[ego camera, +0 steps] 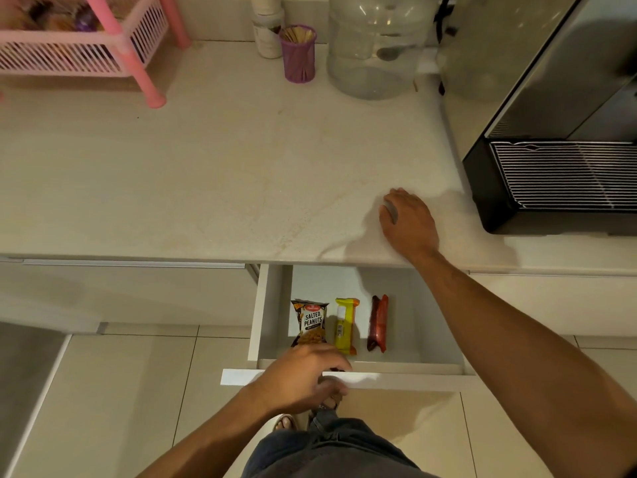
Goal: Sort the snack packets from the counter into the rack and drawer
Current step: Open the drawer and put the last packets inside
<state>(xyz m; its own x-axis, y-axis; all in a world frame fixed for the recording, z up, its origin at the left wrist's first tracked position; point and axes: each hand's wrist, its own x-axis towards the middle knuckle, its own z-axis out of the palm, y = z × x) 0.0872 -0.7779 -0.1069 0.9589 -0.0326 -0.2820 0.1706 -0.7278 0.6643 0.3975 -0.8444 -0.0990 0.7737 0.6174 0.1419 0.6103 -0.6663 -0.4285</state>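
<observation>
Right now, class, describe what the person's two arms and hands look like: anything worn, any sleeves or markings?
Both forearms are bare, with no sleeves in view. The left hand and right hand wear no gloves; no watch, ring or markings show. Lower down, dark grey trousers appear.

I'm standing in a home kitchen. A pale stone counter (206, 174) runs above white cabinets with an open drawer (344, 367). At one o'clock sits a big water jug (375, 46), at three o'clock a steel appliance (558, 132), at eleven o'clock a pink plastic rack (86, 46). Beige floor tiles (120, 391) lie at seven o'clock.
</observation>
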